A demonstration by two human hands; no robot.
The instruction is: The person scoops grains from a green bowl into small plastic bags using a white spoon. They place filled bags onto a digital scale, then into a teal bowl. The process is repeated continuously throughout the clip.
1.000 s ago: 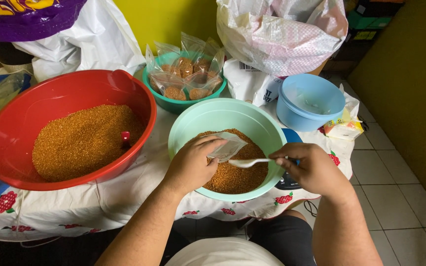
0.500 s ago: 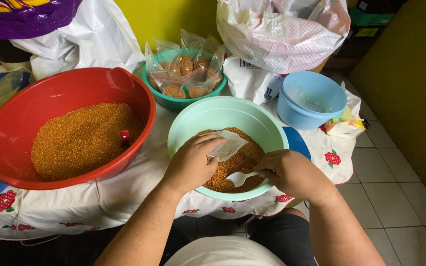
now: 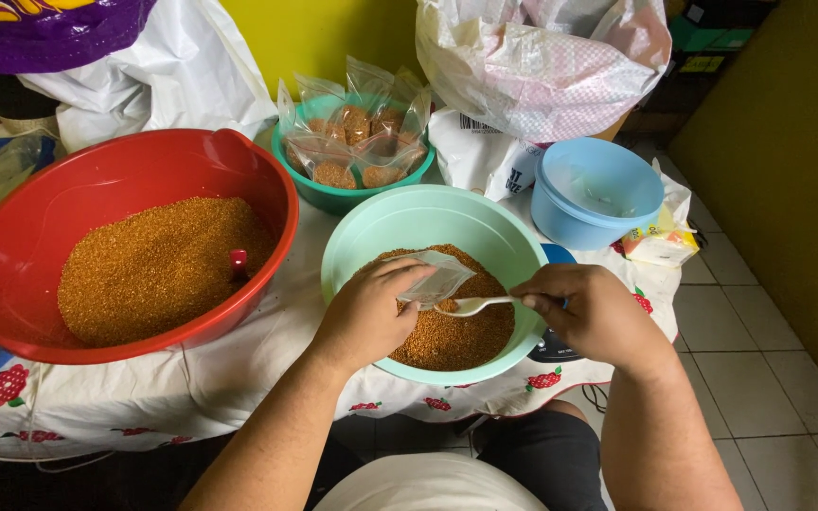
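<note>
Fingers of my left hand pinch a small clear bag open; my right hand grips a white spoon at its mouth, over brown granules in the mint bowl. A tilt could spill some past the bag. Floral-clothed counter, yellow wall, tiled floor.
</note>
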